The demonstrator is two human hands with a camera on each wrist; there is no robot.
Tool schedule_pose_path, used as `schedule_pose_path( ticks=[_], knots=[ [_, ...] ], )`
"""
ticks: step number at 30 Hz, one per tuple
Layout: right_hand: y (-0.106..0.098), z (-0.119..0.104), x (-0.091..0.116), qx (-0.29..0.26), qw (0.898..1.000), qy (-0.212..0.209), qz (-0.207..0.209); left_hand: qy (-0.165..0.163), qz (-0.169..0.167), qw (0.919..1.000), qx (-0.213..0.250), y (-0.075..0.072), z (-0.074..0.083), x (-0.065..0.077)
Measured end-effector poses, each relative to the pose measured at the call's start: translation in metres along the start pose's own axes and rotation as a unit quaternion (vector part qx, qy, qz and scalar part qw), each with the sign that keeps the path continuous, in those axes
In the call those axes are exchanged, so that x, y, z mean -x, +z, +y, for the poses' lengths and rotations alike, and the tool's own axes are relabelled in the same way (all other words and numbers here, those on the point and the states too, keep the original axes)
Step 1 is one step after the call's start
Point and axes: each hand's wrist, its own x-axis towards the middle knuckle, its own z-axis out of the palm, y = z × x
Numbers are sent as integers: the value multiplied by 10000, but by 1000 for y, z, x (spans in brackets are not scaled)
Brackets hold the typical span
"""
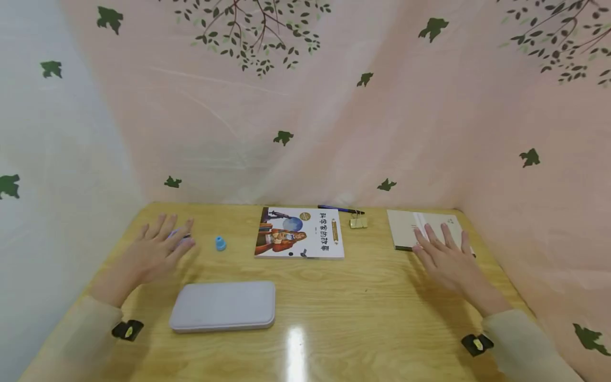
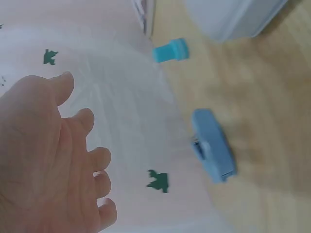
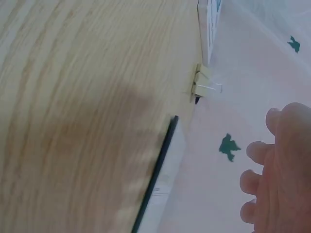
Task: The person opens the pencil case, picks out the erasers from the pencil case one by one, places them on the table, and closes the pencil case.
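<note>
Fingers (image 1: 166, 228) of the left hand (image 1: 155, 254) and right hand (image 1: 448, 265) were spread loosely, holding nothing.
Below and apart from the left fingers lay a blue stapler-like object (image 2: 214, 146), a small blue piece (image 1: 220, 243) to their right; below the right fingers, a beige book (image 1: 404, 227), with a gold binder clip (image 1: 358, 222) to their left.

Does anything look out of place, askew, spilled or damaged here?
Nothing looks spilled or damaged. Only mildly odd: the pen lies slantwise behind the book and binder clip, close to the backdrop, and the cream notebook near the right hand sits slightly askew, unlike the squarer book.
</note>
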Motion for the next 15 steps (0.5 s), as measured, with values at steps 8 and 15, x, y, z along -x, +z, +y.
schedule_pose_path(
  ticks=[8, 15],
  knots=[
    [-26, -30, 0, 450, 9981, -357, 201, 30, 134, 9996, -249, -43, 15, 0],
    [-19, -89, -1, 967, 9871, -1064, 711, 579, 689, 9902, -1064, -35, 47, 17]
  ],
)
